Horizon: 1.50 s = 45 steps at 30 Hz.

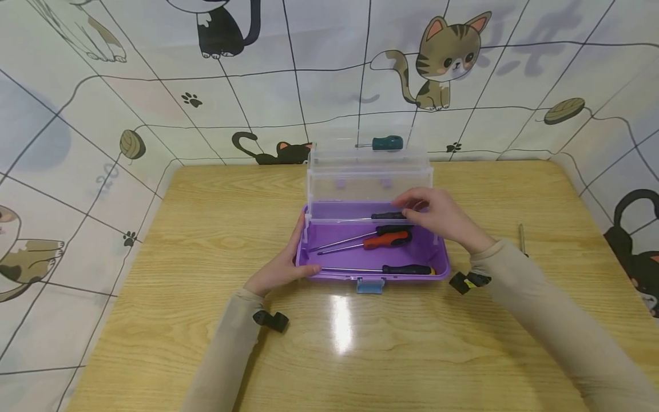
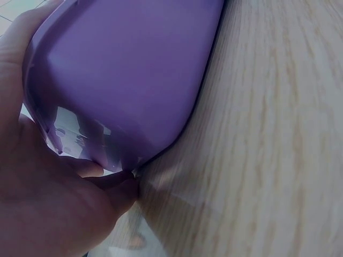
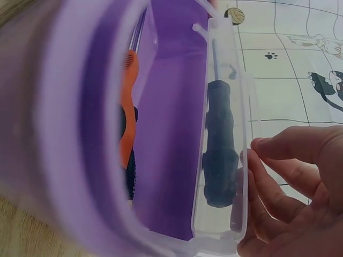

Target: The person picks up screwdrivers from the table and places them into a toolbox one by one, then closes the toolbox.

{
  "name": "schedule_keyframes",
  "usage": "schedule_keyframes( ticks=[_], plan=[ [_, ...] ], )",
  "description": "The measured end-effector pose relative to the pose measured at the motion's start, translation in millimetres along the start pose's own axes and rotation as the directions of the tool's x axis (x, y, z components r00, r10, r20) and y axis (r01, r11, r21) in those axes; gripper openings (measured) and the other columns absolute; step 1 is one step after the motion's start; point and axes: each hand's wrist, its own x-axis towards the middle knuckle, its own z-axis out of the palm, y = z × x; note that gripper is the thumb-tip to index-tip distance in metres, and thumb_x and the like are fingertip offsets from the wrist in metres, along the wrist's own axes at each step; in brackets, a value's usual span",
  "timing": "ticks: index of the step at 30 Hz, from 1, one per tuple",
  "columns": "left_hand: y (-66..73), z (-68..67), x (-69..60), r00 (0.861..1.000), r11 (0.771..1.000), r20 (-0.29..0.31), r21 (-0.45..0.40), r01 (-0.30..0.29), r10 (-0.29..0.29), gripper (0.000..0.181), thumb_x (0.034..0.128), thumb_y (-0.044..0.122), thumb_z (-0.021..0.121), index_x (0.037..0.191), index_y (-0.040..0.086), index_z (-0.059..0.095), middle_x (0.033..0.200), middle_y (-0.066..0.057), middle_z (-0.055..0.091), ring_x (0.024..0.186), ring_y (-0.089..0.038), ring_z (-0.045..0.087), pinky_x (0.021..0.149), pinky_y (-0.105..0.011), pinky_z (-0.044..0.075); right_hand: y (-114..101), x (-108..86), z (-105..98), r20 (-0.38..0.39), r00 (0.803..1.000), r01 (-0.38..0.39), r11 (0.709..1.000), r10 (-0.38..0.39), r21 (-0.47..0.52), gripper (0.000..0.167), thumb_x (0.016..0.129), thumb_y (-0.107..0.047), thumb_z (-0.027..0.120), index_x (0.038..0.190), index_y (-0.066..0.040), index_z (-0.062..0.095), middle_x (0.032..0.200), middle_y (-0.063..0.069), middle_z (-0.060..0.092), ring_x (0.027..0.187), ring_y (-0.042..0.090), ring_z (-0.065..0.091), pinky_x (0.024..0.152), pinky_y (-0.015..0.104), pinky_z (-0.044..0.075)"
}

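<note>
A purple toolbox (image 1: 337, 229) stands on the table with its clear lid (image 1: 360, 154) raised. My left hand (image 1: 280, 272) grips its left end, thumb over the front rim and fingers round the side. Several screwdrivers lie in the box, among them a red-and-black screwdriver (image 1: 386, 240) and a long black-handled screwdriver (image 1: 407, 269) along the front. Another dark-handled screwdriver (image 3: 220, 139) rests in the clear tray (image 3: 214, 222) above the purple bottom. My right hand (image 1: 437, 213) is at the tray's right part. In the right wrist view, its bent fingers touch the tray's outer wall.
A teal-handled screwdriver (image 1: 388, 143) lies up by the raised lid. A thin tool (image 1: 522, 237) lies on the table to the right, partly behind the right sleeve. A blue latch (image 1: 369, 286) hangs at the box's front. A cat-patterned cloth (image 1: 329, 97) backs the wooden table (image 1: 226, 212).
</note>
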Motion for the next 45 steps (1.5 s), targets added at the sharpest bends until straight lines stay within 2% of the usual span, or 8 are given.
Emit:
schedule_keyframes(
  ticks=[9,16,19,27,33,37,41,45],
  plan=[
    [1.8,-0.2,0.5,1.0,1.0,0.005,0.003,0.011,-0.011,0.116,0.0846,0.017,0.074,0.15,0.041,-0.018,0.158,0.007,-0.018,0.144,-0.017,-0.008,0.114,-0.049,0.003,-2,-13.2,-2,-0.072,0.997,-0.019,0.998,0.023,0.058,0.02,0.09,0.0,0.062,0.11,0.003,0.068,0.106,0.016,0.066,0.09,0.022,0.059,0.079,0.027,0.048],
    [26.3,1.8,-5.4,1.0,0.999,0.019,-0.03,0.02,-0.02,0.115,0.0849,0.014,0.073,0.152,0.029,-0.018,0.159,0.0,-0.018,0.144,-0.02,-0.008,0.114,-0.049,0.003,-1,-23.3,-8,-0.101,0.995,-0.022,0.999,0.026,0.045,0.021,0.091,-0.003,0.062,0.111,0.001,0.068,0.107,0.014,0.067,0.09,0.016,0.059,0.079,0.026,0.048],
    [30.2,2.3,-6.7,1.0,0.999,0.017,-0.031,0.026,-0.026,0.115,0.0851,0.016,0.074,0.153,0.028,-0.018,0.159,0.0,-0.018,0.144,-0.02,-0.008,0.114,-0.048,0.003,2,-28.3,-11,-0.113,0.993,-0.02,0.999,0.023,0.032,0.021,0.092,-0.003,0.062,0.112,0.001,0.068,0.108,0.014,0.067,0.091,0.014,0.059,0.079,0.023,0.048],
    [29.0,2.3,-6.6,1.0,0.999,0.012,-0.027,0.026,-0.026,0.115,0.0847,0.02,0.075,0.153,0.028,-0.017,0.159,0.001,-0.017,0.144,-0.019,-0.008,0.114,-0.049,0.002,10,-41.7,-19,-0.157,0.985,-0.071,0.997,0.073,0.021,0.021,0.094,-0.007,0.061,0.114,-0.002,0.068,0.112,0.013,0.066,0.094,0.01,0.057,0.08,0.02,0.046],
    [29.9,2.5,-6.7,0.999,0.999,0.014,-0.03,0.031,-0.03,0.115,0.0846,0.017,0.074,0.153,0.031,-0.017,0.159,0.002,-0.018,0.144,-0.019,-0.009,0.114,-0.049,0.002,19,-50.3,-22,-0.189,0.977,-0.097,0.995,0.102,0.032,0.021,0.094,-0.006,0.061,0.114,0.0,0.068,0.113,0.015,0.066,0.095,0.008,0.056,0.08,0.019,0.045],
    [28.9,2.6,-6.3,1.0,0.999,0.014,-0.04,0.018,-0.017,0.115,0.0844,0.016,0.074,0.152,0.03,-0.018,0.159,0.001,-0.018,0.144,-0.02,-0.009,0.114,-0.049,0.002,24,-55.3,-24,-0.205,0.969,-0.133,0.99,0.139,0.044,0.021,0.095,-0.008,0.061,0.113,-0.001,0.068,0.113,0.014,0.066,0.094,0.005,0.056,0.08,0.017,0.045],
    [28.3,2.9,-6.3,1.0,0.999,0.015,-0.047,0.009,-0.009,0.115,0.0844,0.015,0.073,0.152,0.03,-0.018,0.159,0.002,-0.018,0.144,-0.02,-0.009,0.114,-0.049,0.001,28,-59.9,-26,-0.219,0.965,-0.136,0.99,0.142,0.042,0.021,0.095,-0.009,0.061,0.113,0.0,0.068,0.114,0.016,0.065,0.094,0.004,0.056,0.079,0.017,0.045],
    [28.6,2.9,-6.6,1.0,0.999,0.015,-0.034,0.016,-0.016,0.114,0.085,0.016,0.073,0.152,0.031,-0.017,0.159,0.004,-0.017,0.144,-0.018,-0.01,0.114,-0.049,0.001,32,-65.6,-28,-0.242,0.952,-0.18,0.982,0.187,0.05,0.023,0.095,-0.012,0.062,0.114,-0.001,0.068,0.115,0.013,0.065,0.094,0.002,0.057,0.079,0.015,0.045]
  ],
)
